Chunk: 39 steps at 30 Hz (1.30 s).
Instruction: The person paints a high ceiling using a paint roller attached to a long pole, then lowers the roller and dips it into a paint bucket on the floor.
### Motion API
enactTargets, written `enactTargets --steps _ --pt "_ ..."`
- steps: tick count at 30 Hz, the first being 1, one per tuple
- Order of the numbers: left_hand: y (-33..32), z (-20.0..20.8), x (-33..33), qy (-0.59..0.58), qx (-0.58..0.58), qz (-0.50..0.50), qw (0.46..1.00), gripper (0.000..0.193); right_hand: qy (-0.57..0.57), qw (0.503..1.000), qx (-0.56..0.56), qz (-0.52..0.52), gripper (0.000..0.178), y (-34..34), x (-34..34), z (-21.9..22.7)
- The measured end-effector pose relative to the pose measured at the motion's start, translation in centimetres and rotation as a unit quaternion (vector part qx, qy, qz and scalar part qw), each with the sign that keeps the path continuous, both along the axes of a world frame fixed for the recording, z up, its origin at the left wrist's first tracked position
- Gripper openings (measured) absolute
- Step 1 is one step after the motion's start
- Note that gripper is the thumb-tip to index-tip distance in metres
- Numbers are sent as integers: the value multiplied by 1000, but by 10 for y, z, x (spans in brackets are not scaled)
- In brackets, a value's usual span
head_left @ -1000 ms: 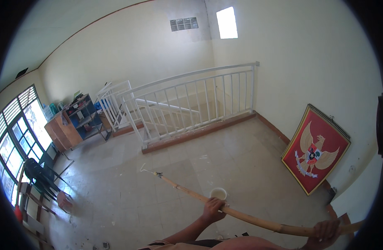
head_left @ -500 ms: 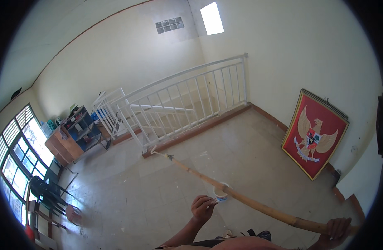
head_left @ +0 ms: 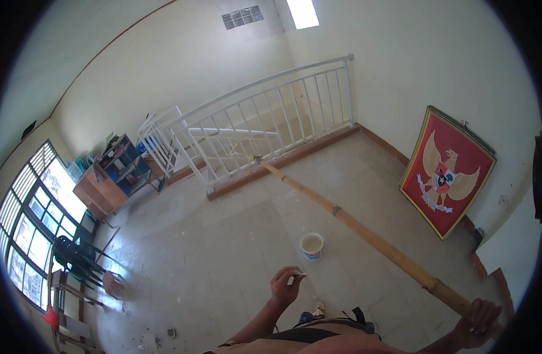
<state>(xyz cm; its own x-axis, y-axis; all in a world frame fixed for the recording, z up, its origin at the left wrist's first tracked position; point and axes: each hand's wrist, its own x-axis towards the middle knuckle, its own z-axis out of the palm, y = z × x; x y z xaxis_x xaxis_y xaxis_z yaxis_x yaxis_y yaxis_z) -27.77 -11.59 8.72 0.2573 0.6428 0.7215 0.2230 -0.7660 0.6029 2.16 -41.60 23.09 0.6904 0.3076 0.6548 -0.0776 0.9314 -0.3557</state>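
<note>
A long bamboo pole (head_left: 377,241) slants from the lower right up toward the railing, and my right hand (head_left: 480,321) is wrapped round its near end. Something is tied or fixed at its far tip, where a thin pale piece shows faintly against the white bars. In the middle foreground my left hand (head_left: 287,284) is closed in a pinch on a small whitish thing, too small to name. Just beyond that hand stands a white bucket (head_left: 312,246) on the tiled floor, apart from both the hand and the pole.
A white metal railing (head_left: 271,112) edges the stairwell ahead. Leaning on the right wall is a red framed picture of a golden eagle emblem (head_left: 442,171). Stacked dark green chairs (head_left: 76,256) and a wooden cabinet (head_left: 100,192) stand at the left by the windows.
The pole's far end has swung up and to the right, away from in front of the bucket. My left hand stays nearly in place, and the view has tipped slightly downward.
</note>
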Motion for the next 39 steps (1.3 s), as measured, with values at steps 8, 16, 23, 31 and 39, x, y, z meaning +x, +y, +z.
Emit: enactTargets --steps 8,16,23,31,39 --pt "-92 -16 99 49 -54 -79 994 13 49 996 73 5 29 -81 44 8" --pt "-166 -13 141 147 -83 -189 967 16 7 997 82 3 28 -134 77 -4" --pt "-176 -39 118 186 -122 -100 970 19 -25 997 71 10 29 -145 98 -16" --pt "-191 -181 -10 405 -320 70 854 32 -20 999 34 -11 31 -153 111 -35" --pt "-253 -282 -163 652 -517 118 543 36 -69 997 11 14 31 -146 98 -25"
